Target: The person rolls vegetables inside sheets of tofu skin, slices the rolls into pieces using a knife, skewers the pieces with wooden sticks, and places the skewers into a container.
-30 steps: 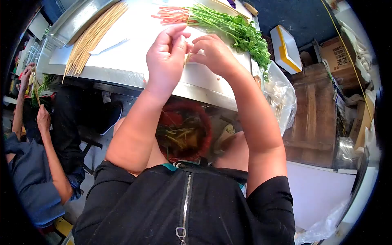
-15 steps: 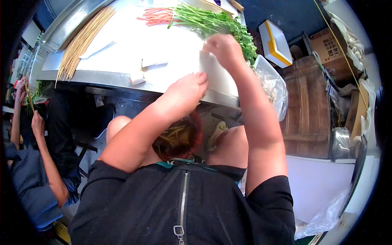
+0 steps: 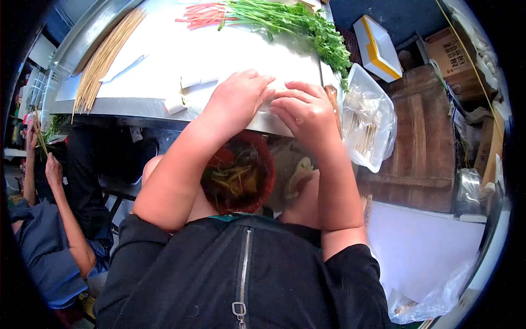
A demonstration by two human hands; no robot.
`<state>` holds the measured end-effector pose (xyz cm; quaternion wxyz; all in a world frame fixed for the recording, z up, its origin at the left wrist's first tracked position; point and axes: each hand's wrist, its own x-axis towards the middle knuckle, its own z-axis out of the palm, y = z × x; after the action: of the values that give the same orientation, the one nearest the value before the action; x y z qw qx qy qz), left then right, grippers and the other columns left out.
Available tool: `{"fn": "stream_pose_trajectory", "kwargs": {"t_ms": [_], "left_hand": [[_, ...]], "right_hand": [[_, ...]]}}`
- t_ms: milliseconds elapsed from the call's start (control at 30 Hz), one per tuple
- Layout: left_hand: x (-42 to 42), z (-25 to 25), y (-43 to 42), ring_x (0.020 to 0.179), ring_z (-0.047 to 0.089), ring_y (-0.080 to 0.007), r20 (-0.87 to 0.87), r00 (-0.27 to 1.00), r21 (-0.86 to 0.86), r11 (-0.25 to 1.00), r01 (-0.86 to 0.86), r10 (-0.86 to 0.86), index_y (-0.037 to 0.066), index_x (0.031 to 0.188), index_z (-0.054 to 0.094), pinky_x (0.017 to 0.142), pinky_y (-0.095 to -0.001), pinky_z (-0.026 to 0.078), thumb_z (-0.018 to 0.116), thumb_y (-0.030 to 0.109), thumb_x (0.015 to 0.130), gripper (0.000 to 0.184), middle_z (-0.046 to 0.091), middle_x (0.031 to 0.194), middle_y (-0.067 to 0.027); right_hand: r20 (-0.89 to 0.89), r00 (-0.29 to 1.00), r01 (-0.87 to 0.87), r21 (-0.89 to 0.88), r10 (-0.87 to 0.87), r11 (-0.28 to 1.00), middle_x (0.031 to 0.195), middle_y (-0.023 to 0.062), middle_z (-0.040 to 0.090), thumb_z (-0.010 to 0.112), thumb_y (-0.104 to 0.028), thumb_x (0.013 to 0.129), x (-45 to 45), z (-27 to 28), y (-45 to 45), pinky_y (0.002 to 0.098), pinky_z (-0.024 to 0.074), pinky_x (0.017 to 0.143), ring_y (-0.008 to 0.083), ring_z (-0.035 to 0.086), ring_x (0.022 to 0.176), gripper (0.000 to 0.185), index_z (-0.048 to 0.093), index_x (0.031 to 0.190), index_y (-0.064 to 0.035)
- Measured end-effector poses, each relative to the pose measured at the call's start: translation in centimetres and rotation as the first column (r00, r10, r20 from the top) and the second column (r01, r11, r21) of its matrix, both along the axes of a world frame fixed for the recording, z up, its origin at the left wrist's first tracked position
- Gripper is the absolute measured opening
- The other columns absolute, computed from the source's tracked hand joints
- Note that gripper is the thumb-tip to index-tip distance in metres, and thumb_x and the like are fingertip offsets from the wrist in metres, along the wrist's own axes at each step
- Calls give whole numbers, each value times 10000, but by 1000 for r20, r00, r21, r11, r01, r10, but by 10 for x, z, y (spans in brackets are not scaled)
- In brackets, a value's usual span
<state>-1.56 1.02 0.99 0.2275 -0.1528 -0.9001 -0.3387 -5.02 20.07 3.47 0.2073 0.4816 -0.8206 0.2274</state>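
My left hand (image 3: 236, 98) and my right hand (image 3: 304, 107) meet over the front edge of the white table (image 3: 164, 71), fingers bent and fingertips nearly touching. A thin pale strip (image 3: 278, 89) shows between the fingertips, seemingly a white sheet rolled up; the fingers hide most of it. Left of my left hand lie two white rolls, one (image 3: 200, 82) farther back and one (image 3: 175, 104) at the edge, with bits of green at their ends. Leafy green herbs (image 3: 323, 41) and red strips (image 3: 200, 15) lie behind my hands.
Thin wooden sticks (image 3: 104, 60) lie at the left. A wooden handle (image 3: 332, 98) and a clear plastic-lined tray (image 3: 372, 123) with sticks are at the right. A red basin (image 3: 267, 175) of dark liquid stands below. A co-worker's hand (image 3: 53, 170) holds sticks at far left.
My right hand has come down toward the table's front edge, and my left hand has moved slightly up beside it. The white sheet that lay flat under them no longer shows spread out.
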Motion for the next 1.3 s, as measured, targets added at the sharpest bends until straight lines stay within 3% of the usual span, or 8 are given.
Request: {"fn": "stream_pose_trajectory", "kwargs": {"t_ms": [133,233,367,533,733,900,1167,1300], "left_hand": [[0,4,2,913,616,-340,101,993,-190,979,74,-55,65,939,689,816,-427,503,640,197,881,152,632,898,-125],[12,11,5,898,613,-335,118,991,-145,987,74,-57,68,903,680,814,-430,498,678,194,844,139,629,892,-118],[29,16,8,868,603,-320,103,989,-73,990,118,-110,65,951,676,778,-405,492,732,128,796,176,608,859,-115],[31,11,5,824,622,-307,168,978,-27,991,128,-121,61,947,682,742,-393,505,746,138,791,186,626,857,-111],[32,16,7,804,634,-301,173,980,-109,987,119,-99,88,895,696,721,-400,519,724,182,800,136,638,829,-87],[35,22,5,753,623,-281,290,936,7,979,205,-198,40,881,702,677,-362,505,753,130,784,142,616,801,-104],[28,20,3,735,610,-281,304,930,-80,967,241,-207,28,884,683,670,-351,500,760,149,785,174,604,791,-109],[31,22,7,737,601,-276,350,920,54,984,170,-178,17,914,641,680,-358,497,770,130,774,221,607,802,-117]], "right_hand": [[283,959,25,-166,23,986,932,76,709,735,-112,781,6,-1,3,404,502,856,267,658,909,140,715,919,-97],[172,980,132,-216,-95,967,927,97,701,727,-109,799,-1,-7,7,417,499,849,276,649,907,191,711,988,-83],[113,993,47,-60,-40,997,980,90,696,735,-132,788,-5,-17,14,395,509,844,294,620,953,151,730,929,-75],[112,994,27,-79,-18,996,953,80,689,744,-133,771,8,-14,13,394,513,824,299,613,927,104,717,856,-79],[257,967,31,-146,8,989,851,71,667,759,-106,752,17,-11,16,402,505,766,301,611,834,127,659,819,-67],[559,829,80,-145,15,986,777,95,657,741,-84,759,27,-2,19,407,507,742,301,626,780,111,667,836,-55],[450,890,-8,-147,74,989,774,152,639,695,-110,807,17,-9,21,428,511,709,351,628,767,95,696,809,-15],[479,877,6,-110,48,994,782,154,630,689,-120,823,12,-13,20,425,509,714,353,622,768,106,704,826,-15]]}}
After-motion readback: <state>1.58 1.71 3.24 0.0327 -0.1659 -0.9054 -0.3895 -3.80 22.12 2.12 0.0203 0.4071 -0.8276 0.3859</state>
